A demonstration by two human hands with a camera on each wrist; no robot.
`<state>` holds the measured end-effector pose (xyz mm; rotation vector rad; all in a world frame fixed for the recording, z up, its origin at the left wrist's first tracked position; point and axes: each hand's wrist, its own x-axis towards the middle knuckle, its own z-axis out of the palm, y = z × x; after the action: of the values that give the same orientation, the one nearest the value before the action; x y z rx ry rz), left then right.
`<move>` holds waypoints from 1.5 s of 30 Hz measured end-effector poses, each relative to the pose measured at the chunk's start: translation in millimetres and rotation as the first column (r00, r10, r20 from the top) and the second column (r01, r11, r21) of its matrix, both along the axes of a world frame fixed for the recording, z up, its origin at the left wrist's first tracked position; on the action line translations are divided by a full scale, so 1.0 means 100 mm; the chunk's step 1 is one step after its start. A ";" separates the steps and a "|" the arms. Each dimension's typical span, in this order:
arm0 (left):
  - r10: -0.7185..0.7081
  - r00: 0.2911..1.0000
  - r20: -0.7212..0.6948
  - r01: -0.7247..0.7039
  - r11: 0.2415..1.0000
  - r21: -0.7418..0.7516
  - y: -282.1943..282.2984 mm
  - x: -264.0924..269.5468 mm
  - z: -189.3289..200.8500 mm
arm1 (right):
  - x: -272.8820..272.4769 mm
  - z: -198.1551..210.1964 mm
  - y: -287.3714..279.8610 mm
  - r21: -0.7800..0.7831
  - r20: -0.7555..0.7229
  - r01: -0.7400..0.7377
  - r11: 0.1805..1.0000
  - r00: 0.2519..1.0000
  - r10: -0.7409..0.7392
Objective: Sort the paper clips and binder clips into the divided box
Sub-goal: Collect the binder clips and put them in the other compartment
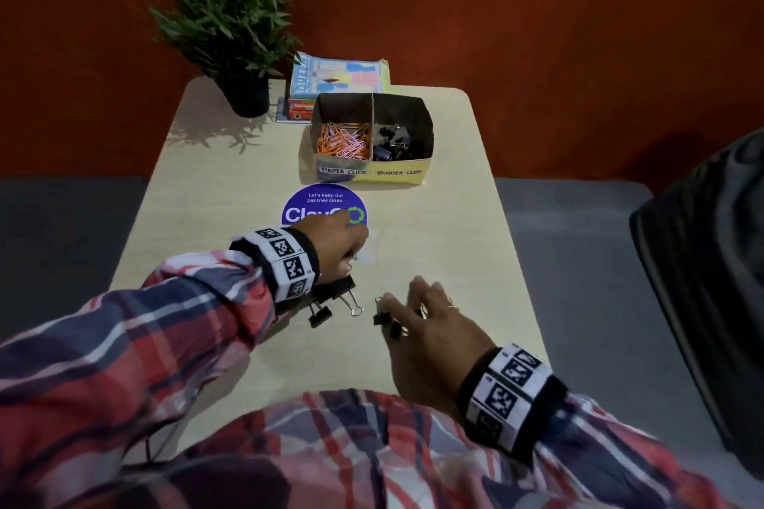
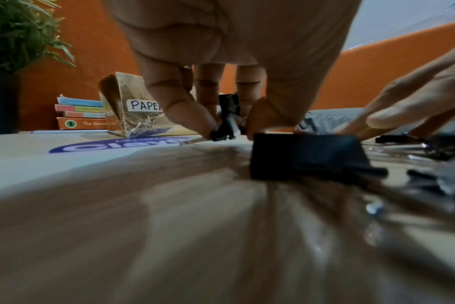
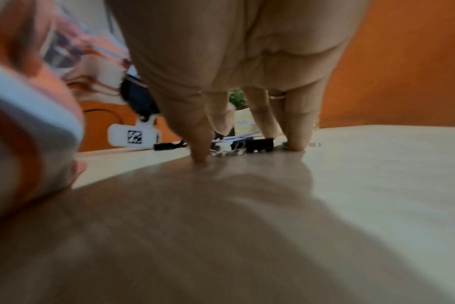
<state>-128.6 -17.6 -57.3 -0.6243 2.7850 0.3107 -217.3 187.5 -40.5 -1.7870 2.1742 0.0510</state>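
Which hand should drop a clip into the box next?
The left hand, probably: it already pinches a small binder clip and is nearer the box. The right hand only rests fingers on the table.

Orange and pink paper clips [image 1: 342, 140] filled one side of a yellow-fronted divided box [image 1: 372, 171], black binder clips [image 1: 392, 145] the other. A purple round sticker [image 1: 318, 205] lay on the pale wood-grain table [image 1: 454, 219]. Red, navy and white plaid covered the sleeves [image 1: 165, 326]; the wall [image 1: 537, 12] was burnt orange.
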 end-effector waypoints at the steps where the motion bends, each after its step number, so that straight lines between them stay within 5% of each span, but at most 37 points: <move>1: -0.004 1.000 -0.015 0.003 1.000 -0.007 0.00 -0.01 0.01 | 0.06 0.01 -0.05 0.026 0.017 -0.022 0.999 1.000 0.022; 4: 0.000 1.000 -0.011 -0.001 1.000 -0.007 -0.02 -0.05 0.02 | 0.13 0.05 -0.20 0.145 0.045 -0.169 0.975 0.985 0.164; 10: 0.000 0.999 -0.038 0.000 1.000 0.010 -0.07 -0.15 0.09 | 0.09 -0.06 -0.31 0.130 0.037 -0.275 0.953 0.961 0.273; 15: 0.072 0.968 -0.241 -0.047 0.993 0.106 -0.19 -0.45 0.55 | 0.03 -0.26 -0.35 -0.011 -0.033 -0.225 0.974 0.974 0.225; 20: 0.136 0.910 -0.391 -0.134 0.990 0.034 -0.55 -1.04 0.99 | -0.03 -0.29 -0.39 0.003 -0.011 -0.238 0.971 0.971 0.238; 27: 0.072 0.984 -0.160 -0.085 0.993 -0.081 -0.76 -1.34 0.67 | 0.01 -0.06 -0.39 0.062 0.030 -0.246 0.967 0.969 0.245; 32: 0.171 0.945 -0.278 -0.184 0.983 -0.019 -0.63 -0.85 0.68 | -0.01 -0.04 -0.42 0.110 -0.008 -0.274 0.956 0.961 0.276; 34: 0.172 0.970 -0.170 -0.173 0.985 0.008 -0.47 -0.50 0.68 | -0.05 -0.04 -0.44 0.126 -0.009 -0.259 0.958 0.965 0.262; 39: 0.149 0.958 0.244 -0.177 0.979 0.099 0.08 0.38 0.39 | -0.22 -0.07 -0.47 -0.017 0.174 -0.052 0.999 0.983 0.054; 45: 0.187 0.973 0.138 -0.208 0.965 0.160 0.44 0.43 0.12 | -0.58 -0.21 -0.57 -0.180 0.329 0.221 0.958 0.932 -0.153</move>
<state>-85.7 26.4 -45.4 -0.8493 2.5493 0.5307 -275.2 130.7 -61.4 -1.5516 2.1669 -0.4972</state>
